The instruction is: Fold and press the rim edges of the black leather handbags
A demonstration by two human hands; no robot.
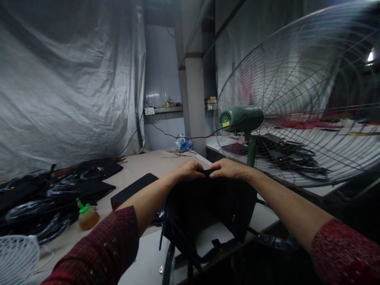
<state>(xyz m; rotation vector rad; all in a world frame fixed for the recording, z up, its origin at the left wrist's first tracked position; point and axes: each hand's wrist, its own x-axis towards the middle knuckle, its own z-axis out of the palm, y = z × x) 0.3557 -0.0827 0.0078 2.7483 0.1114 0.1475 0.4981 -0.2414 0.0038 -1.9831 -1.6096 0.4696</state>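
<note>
A black handbag (181,209) stands open at the front edge of the table, its dark inside facing me and a pale panel showing low in it. My left hand (190,170) grips the bag's far top rim with thumb and fingers pinched. Close beside it, my right hand (224,168) pinches the same rim. The fingers beyond the rim are partly hidden. Black straps hang down at the bag's near left side. A small metal piece (161,269) lies on the white surface left of the bag.
Left lie piled black bags (80,182) with plastic-wrapped handles, a green-capped bottle (88,217), a black box-like piece (135,188) and a small white fan guard (18,257). A large caged fan (242,118) stands close on the right. A plastic bag (183,142) sits at the back.
</note>
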